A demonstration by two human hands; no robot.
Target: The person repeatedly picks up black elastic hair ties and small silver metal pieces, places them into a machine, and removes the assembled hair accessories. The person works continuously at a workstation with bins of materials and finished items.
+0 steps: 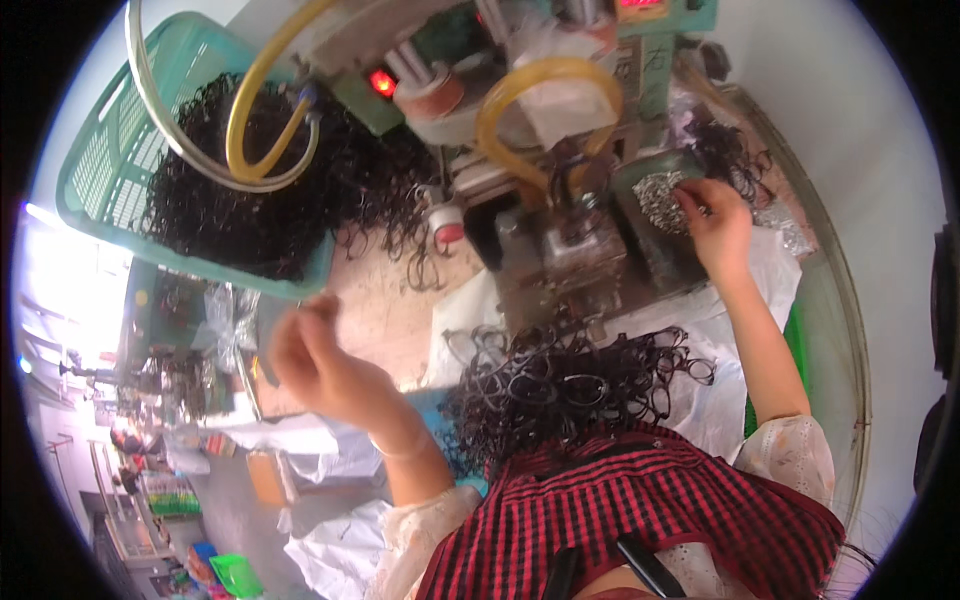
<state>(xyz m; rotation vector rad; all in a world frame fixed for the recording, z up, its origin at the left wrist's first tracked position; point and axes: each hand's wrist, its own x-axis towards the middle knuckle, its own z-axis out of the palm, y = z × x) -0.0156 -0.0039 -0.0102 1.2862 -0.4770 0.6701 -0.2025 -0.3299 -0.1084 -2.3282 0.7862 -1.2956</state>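
My right hand [720, 225] is at a pile of small shiny metal pieces [655, 203] in a dark tray [650, 252]. Its thumb and fingertips are pinched together at the pile's edge; what is between them is too small to make out. My left hand [335, 372] is raised to the left, near the front of a teal basket, its fingers smeared by motion. Between my arms lies a heap of black ring-shaped pieces [575, 385]. A metal fixture [580, 245] on the machine stands just left of the tray.
The teal basket [95, 170] holds more tangled black pieces [240, 190], some spilling onto the tabletop [385, 325]. Yellow hoses [490, 115] loop around the machine [450, 125]. A red button [448, 225] sits beside it. White plastic sheeting [765, 275] lies under the tray.
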